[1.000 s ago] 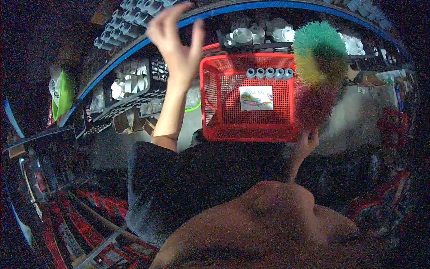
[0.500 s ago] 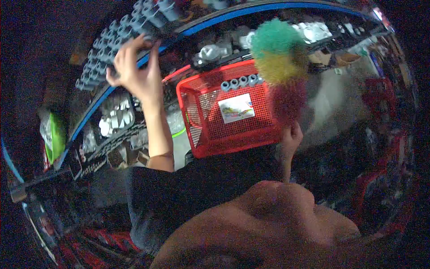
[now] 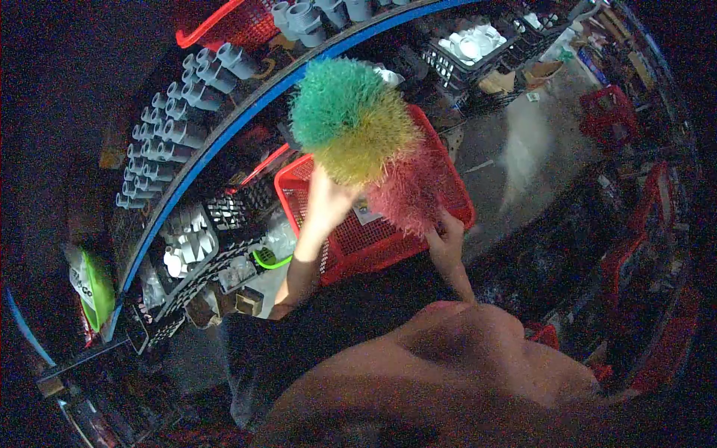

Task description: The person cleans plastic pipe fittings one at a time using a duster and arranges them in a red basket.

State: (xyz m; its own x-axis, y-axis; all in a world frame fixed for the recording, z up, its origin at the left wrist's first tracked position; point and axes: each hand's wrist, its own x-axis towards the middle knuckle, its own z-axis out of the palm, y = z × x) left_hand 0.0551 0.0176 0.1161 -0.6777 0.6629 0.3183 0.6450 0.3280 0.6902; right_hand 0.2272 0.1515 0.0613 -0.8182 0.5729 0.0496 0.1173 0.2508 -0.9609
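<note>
Fluffy duster over red basket, my two hands at it.
My right hand [image 3: 448, 234] grips the duster [image 3: 367, 142] at its red end; my left hand [image 3: 333, 198] is at the yellow middle, fingers hidden, so can't tell whether closed. Green end up by the blue shelf edge [image 3: 250, 118]; red basket [image 3: 373, 261] below, grey pipe fittings [image 3: 181, 133] beyond the edge.

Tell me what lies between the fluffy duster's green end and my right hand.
From the green end: the yellow section, then the pinkish-red one, which reaches your right hand, as the head view shows.
</note>
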